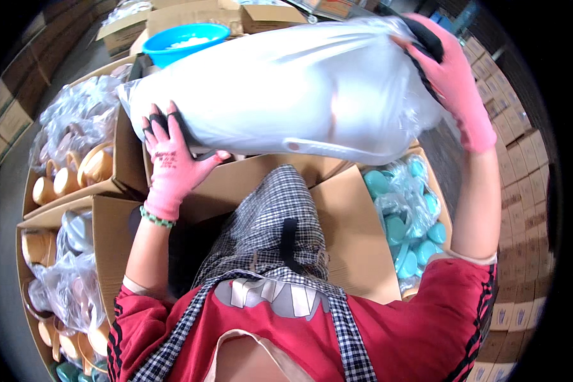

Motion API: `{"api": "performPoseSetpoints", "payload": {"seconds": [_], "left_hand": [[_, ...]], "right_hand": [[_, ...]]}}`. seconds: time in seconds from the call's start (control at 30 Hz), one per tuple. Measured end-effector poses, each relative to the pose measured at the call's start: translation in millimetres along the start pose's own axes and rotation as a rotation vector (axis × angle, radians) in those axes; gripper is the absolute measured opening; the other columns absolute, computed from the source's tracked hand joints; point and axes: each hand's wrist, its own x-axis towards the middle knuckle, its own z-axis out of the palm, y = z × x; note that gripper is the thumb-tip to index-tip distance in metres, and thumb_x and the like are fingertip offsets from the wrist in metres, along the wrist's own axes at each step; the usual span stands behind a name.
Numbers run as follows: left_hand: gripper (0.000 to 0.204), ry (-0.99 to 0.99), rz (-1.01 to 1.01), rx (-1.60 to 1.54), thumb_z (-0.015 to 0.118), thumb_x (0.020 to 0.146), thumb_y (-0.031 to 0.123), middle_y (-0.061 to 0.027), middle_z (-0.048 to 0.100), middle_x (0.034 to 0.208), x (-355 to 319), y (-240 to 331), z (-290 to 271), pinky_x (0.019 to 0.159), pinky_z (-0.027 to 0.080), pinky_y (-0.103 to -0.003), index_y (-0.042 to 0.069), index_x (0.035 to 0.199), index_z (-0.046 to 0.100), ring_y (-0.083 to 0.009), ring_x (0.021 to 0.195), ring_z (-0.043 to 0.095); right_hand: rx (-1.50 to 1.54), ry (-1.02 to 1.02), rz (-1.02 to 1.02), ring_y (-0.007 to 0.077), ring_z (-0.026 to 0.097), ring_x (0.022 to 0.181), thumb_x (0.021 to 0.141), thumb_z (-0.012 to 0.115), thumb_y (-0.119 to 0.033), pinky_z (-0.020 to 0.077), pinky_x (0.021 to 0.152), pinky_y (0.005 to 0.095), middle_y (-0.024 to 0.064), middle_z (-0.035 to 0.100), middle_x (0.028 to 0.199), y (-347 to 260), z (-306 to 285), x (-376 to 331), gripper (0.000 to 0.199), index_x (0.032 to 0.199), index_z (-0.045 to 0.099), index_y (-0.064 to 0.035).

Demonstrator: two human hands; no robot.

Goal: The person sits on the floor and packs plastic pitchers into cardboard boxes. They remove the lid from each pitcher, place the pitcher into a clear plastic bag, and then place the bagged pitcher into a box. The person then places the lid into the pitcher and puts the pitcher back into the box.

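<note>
A long, clear plastic bag (254, 95) with smooth white contents stretches across in front of me, above the cardboard boxes. My right hand (445, 70), in a pink glove with black on the palm side, is closed on the gathered plastic at the bag's right end. Against the near side of its left end lies my left hand (170, 165), in a matching glove with the fingertips bare. Its fingers are spread and its thumb points right, beneath the bag. What exactly the white contents are cannot be made out through the plastic.
Open cartons (102, 248) at left hold orange-tan and grey pieces in plastic. At right, a box holds teal pieces (398, 229). A blue basin (184, 43) with white stuff stands behind the bag. Stacked cartons (512, 210) line the right side. A box flap (356, 235) rises beside my lap.
</note>
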Motion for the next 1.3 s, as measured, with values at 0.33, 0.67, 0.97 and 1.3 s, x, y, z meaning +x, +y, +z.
{"api": "performPoseSetpoints", "payload": {"seconds": [0.33, 0.67, 0.97, 1.3], "left_hand": [[0.071, 0.108, -0.12, -0.604, 0.065, 0.066, 0.048, -0.0168, 0.043, 0.119, -65, -25, -66, 0.091, 0.034, -0.039, -0.002, 0.113, 0.044, -0.0282, 0.109, 0.042], [0.083, -0.704, -0.087, -0.819, 0.063, 0.065, 0.038, -0.0235, 0.037, 0.12, -131, -22, 36, 0.096, 0.028, -0.036, -0.006, 0.125, 0.024, -0.0321, 0.114, 0.037], [0.109, -0.684, -0.125, -0.702, 0.079, 0.045, 0.041, -0.0184, 0.032, 0.121, -148, -30, 20, 0.096, 0.028, -0.035, -0.002, 0.125, 0.019, -0.0309, 0.114, 0.033], [0.111, -0.79, -0.201, -0.86, 0.08, 0.047, 0.038, -0.018, 0.029, 0.125, -145, -36, 13, 0.098, 0.025, -0.033, -0.002, 0.127, 0.015, -0.0273, 0.118, 0.029]], "right_hand": [[0.184, -0.154, -0.817, 0.0277, 0.049, 0.075, 0.07, 0.055, -0.009, 0.0405, 0.068, 0.0353, 0.0124, 0.049, 0.078, -110, 49, 53, 0.011, 0.076, 0.05, -0.0008], [0.053, -0.247, -0.923, 0.0242, 0.051, 0.084, 0.062, 0.053, -0.01, 0.0419, 0.072, 0.0323, 0.0061, 0.049, 0.076, -108, 116, 31, 0.01, 0.072, 0.053, -0.0083], [0.444, -0.073, -0.337, 0.0262, 0.041, 0.105, 0.07, 0.058, -0.04, 0.0352, 0.086, 0.0373, 0.0132, 0.042, 0.113, -68, 66, -44, 0.054, 0.108, 0.044, -0.0036], [1.674, 0.066, 0.832, 0.0191, 0.04, 0.11, 0.074, 0.063, -0.022, 0.0303, 0.095, 0.0304, 0.0065, 0.04, 0.121, -84, 246, -241, 0.06, 0.124, 0.033, -0.0041]]}}
